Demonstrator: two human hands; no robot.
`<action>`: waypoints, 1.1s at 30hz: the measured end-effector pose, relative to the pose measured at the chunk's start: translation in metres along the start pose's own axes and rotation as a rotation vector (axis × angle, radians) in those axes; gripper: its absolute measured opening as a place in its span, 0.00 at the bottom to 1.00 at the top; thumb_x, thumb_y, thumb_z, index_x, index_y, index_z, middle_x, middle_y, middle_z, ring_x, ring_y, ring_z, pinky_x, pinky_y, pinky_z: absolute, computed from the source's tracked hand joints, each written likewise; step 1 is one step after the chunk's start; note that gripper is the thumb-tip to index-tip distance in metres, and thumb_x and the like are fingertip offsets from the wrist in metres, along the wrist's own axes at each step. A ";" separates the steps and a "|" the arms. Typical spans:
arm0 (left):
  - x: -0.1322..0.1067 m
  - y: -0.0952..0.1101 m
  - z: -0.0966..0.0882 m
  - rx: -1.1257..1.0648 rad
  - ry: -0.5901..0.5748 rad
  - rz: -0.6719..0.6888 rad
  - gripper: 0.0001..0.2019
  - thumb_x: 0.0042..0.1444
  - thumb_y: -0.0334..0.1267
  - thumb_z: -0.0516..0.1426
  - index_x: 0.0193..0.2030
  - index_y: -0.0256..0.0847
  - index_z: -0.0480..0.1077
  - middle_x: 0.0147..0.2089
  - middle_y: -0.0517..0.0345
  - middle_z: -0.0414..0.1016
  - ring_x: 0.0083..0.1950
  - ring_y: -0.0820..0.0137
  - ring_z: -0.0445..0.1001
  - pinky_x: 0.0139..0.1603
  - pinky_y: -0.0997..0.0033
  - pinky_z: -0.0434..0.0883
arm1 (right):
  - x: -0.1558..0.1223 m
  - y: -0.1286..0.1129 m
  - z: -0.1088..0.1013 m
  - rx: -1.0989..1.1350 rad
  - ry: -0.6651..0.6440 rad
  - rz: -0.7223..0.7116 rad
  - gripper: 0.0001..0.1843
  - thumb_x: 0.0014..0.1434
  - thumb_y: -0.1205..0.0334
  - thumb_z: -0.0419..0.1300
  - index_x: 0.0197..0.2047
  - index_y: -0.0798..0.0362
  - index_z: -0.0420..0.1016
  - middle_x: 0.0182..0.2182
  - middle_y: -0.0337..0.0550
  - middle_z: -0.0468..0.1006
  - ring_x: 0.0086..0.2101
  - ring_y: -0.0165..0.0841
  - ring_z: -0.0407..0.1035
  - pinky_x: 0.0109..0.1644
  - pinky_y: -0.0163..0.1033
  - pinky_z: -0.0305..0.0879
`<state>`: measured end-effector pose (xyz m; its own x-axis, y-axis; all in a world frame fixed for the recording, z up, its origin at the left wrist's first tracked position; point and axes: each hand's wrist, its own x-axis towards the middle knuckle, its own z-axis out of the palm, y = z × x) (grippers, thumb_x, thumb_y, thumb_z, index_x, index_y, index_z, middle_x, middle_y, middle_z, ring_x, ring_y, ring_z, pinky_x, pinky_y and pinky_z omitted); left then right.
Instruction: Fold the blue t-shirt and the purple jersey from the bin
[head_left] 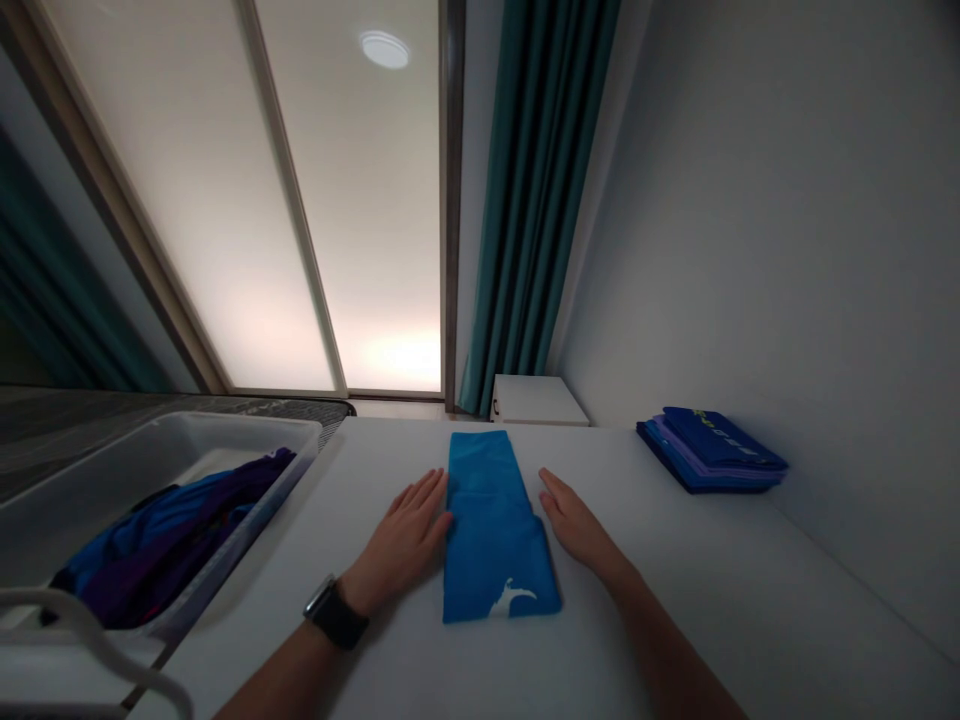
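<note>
A bright blue folded garment (491,530) lies flat on the white table, as a long strip that widens toward me. A white print shows near its front edge. On its left side, my left hand (409,530) lies with fingers stretched out, the fingertips and thumb at the garment's edge. My right hand (574,515) is to the right of the cloth, a little apart from it, its fingers straight and holding nothing. A dark watch (336,612) sits on my left wrist.
At the right, against the wall, is a stack of folded blue and purple clothes (712,450). A translucent plastic bin (300,430) with crumpled blue and purple clothes (172,535) stands left of the table (390,660). A white cabinet (536,400) and a teal curtain (536,200) are behind.
</note>
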<state>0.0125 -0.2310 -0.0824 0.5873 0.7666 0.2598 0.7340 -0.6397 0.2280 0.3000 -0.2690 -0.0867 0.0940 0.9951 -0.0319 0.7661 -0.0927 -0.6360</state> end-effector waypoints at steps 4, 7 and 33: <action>-0.007 0.041 0.005 0.023 -0.055 0.170 0.30 0.68 0.50 0.44 0.73 0.45 0.43 0.74 0.54 0.45 0.73 0.62 0.46 0.72 0.51 0.49 | -0.015 -0.032 0.023 -0.278 0.101 -0.169 0.30 0.67 0.58 0.38 0.69 0.61 0.54 0.68 0.49 0.52 0.67 0.37 0.46 0.71 0.49 0.39; -0.013 0.050 0.014 0.079 -0.062 0.182 0.28 0.69 0.47 0.42 0.72 0.39 0.46 0.73 0.50 0.48 0.73 0.61 0.47 0.71 0.51 0.50 | -0.027 -0.052 0.040 -0.369 0.099 -0.322 0.30 0.68 0.59 0.38 0.70 0.60 0.52 0.69 0.47 0.48 0.68 0.36 0.43 0.71 0.48 0.38; -0.004 -0.018 -0.005 -0.153 -0.071 0.210 0.24 0.70 0.41 0.44 0.71 0.46 0.50 0.71 0.56 0.55 0.71 0.65 0.55 0.69 0.57 0.58 | -0.033 -0.054 0.051 -0.427 -0.018 -0.389 0.33 0.70 0.49 0.38 0.70 0.60 0.48 0.70 0.49 0.44 0.68 0.40 0.39 0.71 0.52 0.39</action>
<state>-0.0046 -0.2226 -0.0825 0.7477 0.6146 0.2514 0.5367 -0.7823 0.3162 0.2234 -0.2952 -0.0910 -0.2541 0.9588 0.1270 0.9310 0.2780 -0.2365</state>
